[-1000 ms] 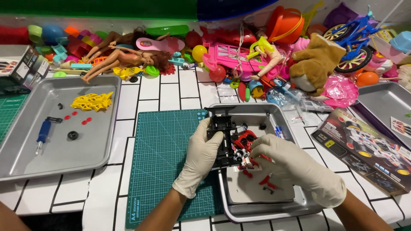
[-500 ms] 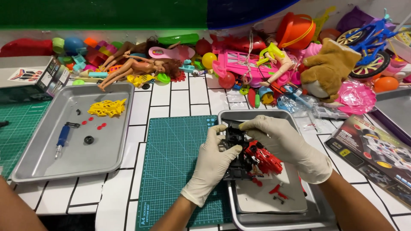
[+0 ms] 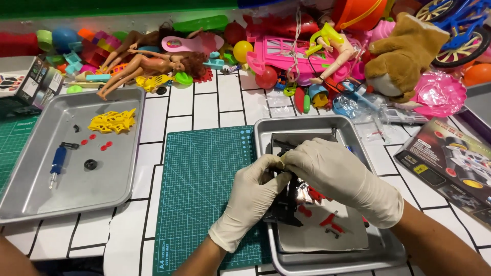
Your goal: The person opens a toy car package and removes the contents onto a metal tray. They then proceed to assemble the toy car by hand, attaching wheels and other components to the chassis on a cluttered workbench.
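A black toy frame (image 3: 286, 204) with red parts sits low and just right of centre in the frame, held over the right-hand metal tray (image 3: 312, 125). Both gloved hands close on it from above. The left hand (image 3: 250, 202) comes up from the bottom centre and curls its fingers around the frame's left edge. The right hand (image 3: 340, 179) reaches in from the lower right, its fingers bent down over the frame's top, touching the left hand's fingertips; most of the frame is hidden beneath them. Loose red pieces (image 3: 327, 222) lie on a grey sheet (image 3: 353, 237) in the tray, just below the right hand.

Left of the tray, touching it, lies a green cutting mat (image 3: 204, 174) with a white grid and small white print along its lower left edge. Further left a second metal tray (image 3: 30, 202) holds yellow plastic parts (image 3: 112, 120), small red discs (image 3: 97, 142), a blue-handled tool (image 3: 57, 161) and a black ring (image 3: 90, 164).

At the right edge lies a flat rectangular box (image 3: 450, 163), dark with red and yellow patches and pictures of a model. At the upper left edge sits a smaller box (image 3: 36, 84), grey and black with printed panels. Along the top of the frame runs a heap of toys: dolls (image 3: 148, 64), a pink plastic carriage (image 3: 281, 53) and a brown plush animal (image 3: 404, 53).
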